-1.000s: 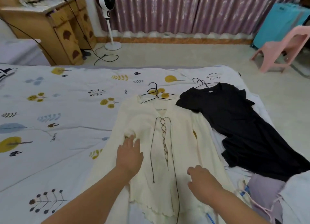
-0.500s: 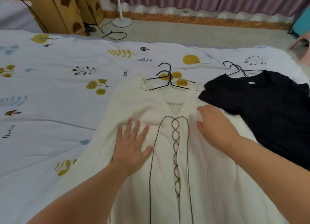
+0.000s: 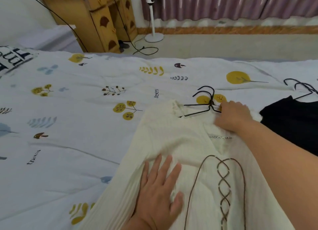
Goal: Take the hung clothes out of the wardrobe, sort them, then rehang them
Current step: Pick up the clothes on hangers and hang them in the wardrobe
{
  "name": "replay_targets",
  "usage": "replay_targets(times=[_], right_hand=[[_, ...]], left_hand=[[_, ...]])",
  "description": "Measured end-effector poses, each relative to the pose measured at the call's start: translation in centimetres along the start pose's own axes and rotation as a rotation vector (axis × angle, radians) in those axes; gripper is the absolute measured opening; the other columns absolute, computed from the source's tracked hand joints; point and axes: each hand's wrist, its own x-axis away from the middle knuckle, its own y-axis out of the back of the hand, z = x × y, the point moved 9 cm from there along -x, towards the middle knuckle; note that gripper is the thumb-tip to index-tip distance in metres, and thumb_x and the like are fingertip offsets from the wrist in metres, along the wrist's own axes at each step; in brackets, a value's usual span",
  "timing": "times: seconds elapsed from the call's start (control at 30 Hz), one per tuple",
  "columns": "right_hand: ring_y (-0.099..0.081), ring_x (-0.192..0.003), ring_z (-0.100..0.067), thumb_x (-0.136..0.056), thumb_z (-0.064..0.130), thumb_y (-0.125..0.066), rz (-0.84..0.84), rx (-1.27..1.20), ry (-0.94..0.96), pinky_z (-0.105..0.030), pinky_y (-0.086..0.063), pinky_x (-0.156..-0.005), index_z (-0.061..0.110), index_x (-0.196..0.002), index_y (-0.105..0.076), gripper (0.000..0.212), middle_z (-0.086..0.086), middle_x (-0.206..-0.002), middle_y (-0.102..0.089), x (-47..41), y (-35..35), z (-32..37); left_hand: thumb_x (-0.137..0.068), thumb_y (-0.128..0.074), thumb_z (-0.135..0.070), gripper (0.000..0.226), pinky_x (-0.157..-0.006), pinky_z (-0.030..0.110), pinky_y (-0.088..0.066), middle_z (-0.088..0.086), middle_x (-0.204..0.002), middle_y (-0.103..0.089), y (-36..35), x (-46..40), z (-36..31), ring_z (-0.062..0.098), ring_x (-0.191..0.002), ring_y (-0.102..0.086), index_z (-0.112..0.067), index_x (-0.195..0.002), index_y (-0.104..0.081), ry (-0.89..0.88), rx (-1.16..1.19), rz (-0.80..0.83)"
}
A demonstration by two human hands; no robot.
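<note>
The bed (image 3: pixel 72 126), under a pale sheet printed with leaves and small trees, fills most of the room in front of me, its far edge running along the floor by the purple curtain (image 3: pixel 232 4). A cream knitted top (image 3: pixel 185 143) with brown lacing down the front lies flat toward the bed's near right corner, and a black garment (image 3: pixel 290 126) lies just beside it at the right edge (only part of it shows). The left hand (image 3: pixel 160 193) rests flat on the cream top, fingers straight and spread. The right hand (image 3: pixel 234 116) sits at the neckline with fingers curled, touching the black wire hangers (image 3: pixel 204 102) that stick out of the collar; whether it actually grips them I cannot tell. A second set of hangers (image 3: pixel 302 88) pokes from the black garment.
</note>
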Motion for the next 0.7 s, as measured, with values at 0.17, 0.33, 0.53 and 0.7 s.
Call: replay_targets(times=[0.17, 0.33, 0.53, 0.7], right_hand=[[-0.057, -0.094, -0.032, -0.097, 0.032, -0.039, -0.201, -0.084, 0.073, -0.032, -0.035, -0.067, 0.007, -0.104, -0.050, 0.027, -0.014, -0.104, -0.062, 3.9, 0.9, 1.4], [-0.060, -0.087, -0.031, -0.099, 0.038, -0.035, -0.304, -0.121, 0.195, -0.033, -0.035, -0.063, 0.010, -0.105, -0.047, 0.031, -0.011, -0.094, -0.064, 10.3, 3.2, 5.4], [-0.058, -0.092, -0.031, -0.099, 0.038, -0.034, -0.245, -0.106, 0.270, -0.034, -0.036, -0.067, 0.011, -0.104, -0.051, 0.032, -0.012, -0.095, -0.063, 19.9, 5.8, 6.3], [-0.060, -0.093, -0.029, -0.099, 0.039, -0.037, -0.139, -0.068, 0.319, -0.034, -0.038, -0.068, 0.014, -0.104, -0.053, 0.030, -0.008, -0.096, -0.064, 27.7, 6.8, 7.4]], left_hand=[[-0.078, -0.042, -0.044, 0.061, -0.111, 0.045, -0.015, 0.005, -0.146, -0.040, 0.3, 0.1, 0.0, 0.026, -0.136, -0.029, -0.023, -0.136, -0.045, 0.017, -0.038, -0.002], [-0.079, -0.040, -0.046, 0.056, -0.092, 0.038, -0.030, 0.006, -0.117, -0.060, 0.5, 0.1, 0.0, 0.025, -0.105, -0.046, -0.024, -0.129, -0.052, 0.079, -0.090, 0.028], [-0.087, -0.031, -0.047, 0.056, -0.109, 0.049, -0.026, 0.006, -0.131, -0.052, 1.2, 1.4, -1.1, 0.027, -0.121, -0.033, -0.026, -0.136, -0.045, 0.189, -0.220, 0.219], [-0.096, -0.033, -0.041, 0.052, -0.116, 0.044, -0.015, 0.010, -0.147, -0.033, 3.4, 5.8, -2.6, 0.029, -0.141, -0.016, -0.019, -0.143, -0.034, 0.199, -0.064, 0.608]])
